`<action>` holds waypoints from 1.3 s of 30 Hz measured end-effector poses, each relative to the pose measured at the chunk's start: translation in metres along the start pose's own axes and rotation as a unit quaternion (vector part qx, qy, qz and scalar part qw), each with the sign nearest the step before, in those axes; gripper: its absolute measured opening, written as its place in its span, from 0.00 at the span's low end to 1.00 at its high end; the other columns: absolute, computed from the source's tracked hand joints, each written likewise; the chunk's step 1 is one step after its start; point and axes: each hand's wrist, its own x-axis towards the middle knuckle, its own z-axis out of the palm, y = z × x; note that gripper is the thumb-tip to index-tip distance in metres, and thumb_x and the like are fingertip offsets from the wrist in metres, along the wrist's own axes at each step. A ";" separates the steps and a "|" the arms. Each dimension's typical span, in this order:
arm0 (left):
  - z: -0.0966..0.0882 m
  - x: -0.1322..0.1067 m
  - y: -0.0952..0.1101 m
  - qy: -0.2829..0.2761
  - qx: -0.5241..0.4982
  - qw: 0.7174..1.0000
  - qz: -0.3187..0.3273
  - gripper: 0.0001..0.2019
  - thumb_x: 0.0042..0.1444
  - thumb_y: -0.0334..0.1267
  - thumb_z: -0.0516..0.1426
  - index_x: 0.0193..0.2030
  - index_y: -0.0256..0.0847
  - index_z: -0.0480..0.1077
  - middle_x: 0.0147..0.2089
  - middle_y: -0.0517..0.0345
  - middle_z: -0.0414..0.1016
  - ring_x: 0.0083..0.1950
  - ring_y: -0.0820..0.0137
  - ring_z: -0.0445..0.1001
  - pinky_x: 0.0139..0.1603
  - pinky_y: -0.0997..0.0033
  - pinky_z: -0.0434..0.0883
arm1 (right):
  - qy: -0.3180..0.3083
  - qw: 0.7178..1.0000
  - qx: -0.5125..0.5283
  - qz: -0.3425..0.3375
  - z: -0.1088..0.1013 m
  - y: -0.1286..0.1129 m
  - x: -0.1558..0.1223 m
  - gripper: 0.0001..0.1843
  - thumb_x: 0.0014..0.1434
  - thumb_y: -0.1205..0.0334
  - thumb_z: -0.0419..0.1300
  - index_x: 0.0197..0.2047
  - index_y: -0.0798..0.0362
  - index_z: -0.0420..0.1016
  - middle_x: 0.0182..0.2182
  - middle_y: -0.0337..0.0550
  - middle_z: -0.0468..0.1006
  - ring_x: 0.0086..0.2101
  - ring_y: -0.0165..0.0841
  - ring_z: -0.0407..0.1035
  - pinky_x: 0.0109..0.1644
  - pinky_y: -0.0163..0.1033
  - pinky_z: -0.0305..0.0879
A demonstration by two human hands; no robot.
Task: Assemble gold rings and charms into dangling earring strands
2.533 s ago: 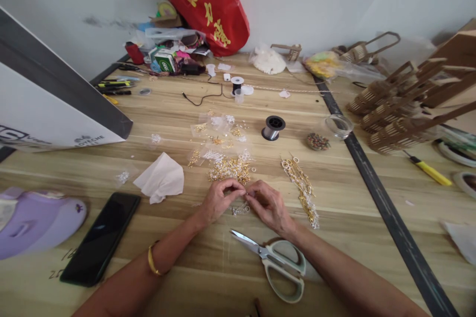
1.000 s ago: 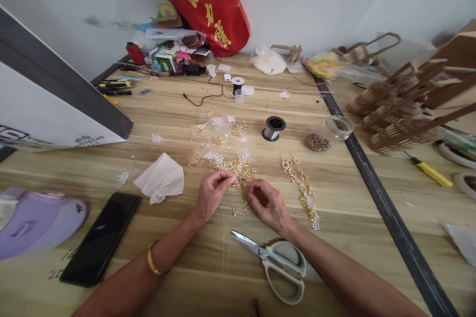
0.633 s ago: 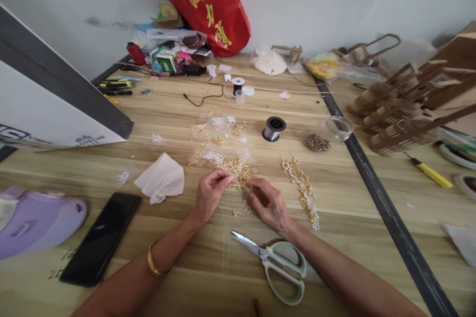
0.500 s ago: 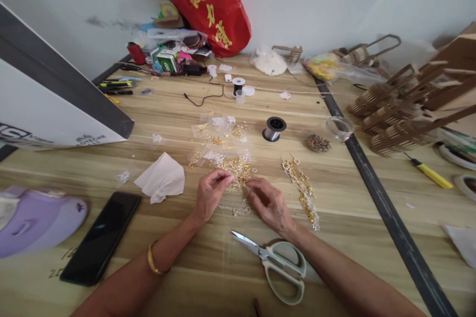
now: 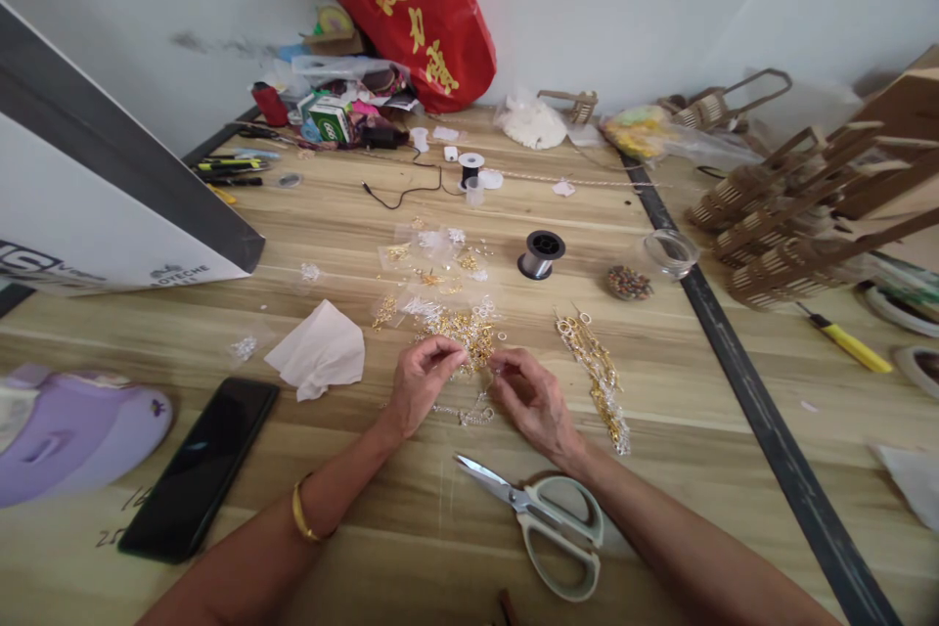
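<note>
My left hand (image 5: 425, 380) is closed in a pinch at the front edge of a pile of small gold and silver jewellery findings (image 5: 466, 331). Whatever lies between its fingertips is too small to name. Facing it, my right hand (image 5: 534, 401) has thumb and fingers drawn together near the same pile; what they hold, if anything, I cannot make out. A silver chain (image 5: 476, 416) lies on the table between the two hands. Just in front of my right hand rest scissors (image 5: 522, 501) with pale handles, blades pointing left. Gold and silver chains (image 5: 594, 377) are laid out to the right.
A wire spool (image 5: 541, 254) and a dish of dark beads (image 5: 629, 282) stand behind the chains. To the left are a paper tissue (image 5: 320, 352), a black phone (image 5: 200, 469) and a purple appliance (image 5: 80, 440). Small baskets (image 5: 770, 259) stand at right, a red bag (image 5: 415, 15) at the back.
Both hands have shifted very slightly to the right, with their fingers still drawn together. The scissors, chains and pile have stayed in place.
</note>
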 end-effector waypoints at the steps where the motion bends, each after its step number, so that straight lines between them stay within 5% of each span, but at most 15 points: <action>1: 0.000 0.000 0.000 -0.006 0.007 1.000 0.003 0.07 0.50 0.37 0.59 0.29 0.34 0.71 0.29 0.57 0.74 0.33 0.72 0.71 0.37 0.75 0.68 | 0.000 1.000 0.001 -0.002 0.000 0.000 0.000 0.13 0.58 0.65 0.55 0.47 0.51 0.68 0.37 0.45 0.73 0.37 0.33 0.69 0.41 0.39 0.68; 26: 0.005 -0.003 -0.012 -0.100 0.216 0.951 0.199 0.04 0.54 0.31 0.56 0.30 0.37 0.71 0.29 0.55 0.74 0.32 0.70 0.71 0.36 0.71 0.68 | -0.029 0.999 0.024 -0.020 -0.003 -0.006 0.002 0.05 0.60 0.64 0.54 0.36 0.53 0.72 0.30 0.43 0.73 0.32 0.32 0.67 0.35 0.37 0.64; 39: 0.005 -0.002 -0.013 -0.101 0.222 0.949 0.198 0.04 0.54 0.31 0.56 0.30 0.37 0.71 0.29 0.55 0.75 0.33 0.70 0.71 0.37 0.71 0.68 | -0.042 0.999 0.002 -0.006 -0.002 -0.005 0.002 0.05 0.60 0.66 0.54 0.34 0.53 0.71 0.28 0.42 0.71 0.30 0.31 0.65 0.34 0.36 0.62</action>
